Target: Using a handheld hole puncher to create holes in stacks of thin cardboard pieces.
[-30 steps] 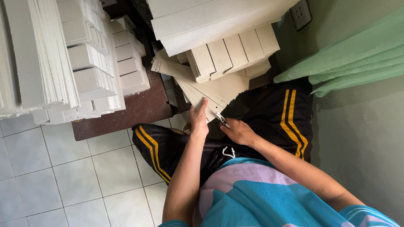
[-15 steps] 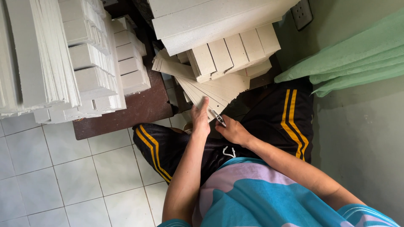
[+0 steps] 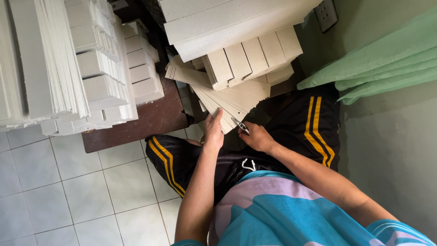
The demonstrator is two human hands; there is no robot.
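Barely shifted, left hand (image 3: 213, 132) presses flat on the card sheets (image 3: 232, 102); right hand (image 3: 257, 136) still grips a metal tool (image 3: 240, 125).

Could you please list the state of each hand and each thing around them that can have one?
left hand: flat on the fanned card sheets, fingers extended.
right hand: closed around a small metal tool.
small metal tool: held, tip at the edge of the sheets.
fanned card sheets: spread out, lying under a pile of white boxes.
white boxes: stacked in a row, closed.
green cloth: hanging in folds.
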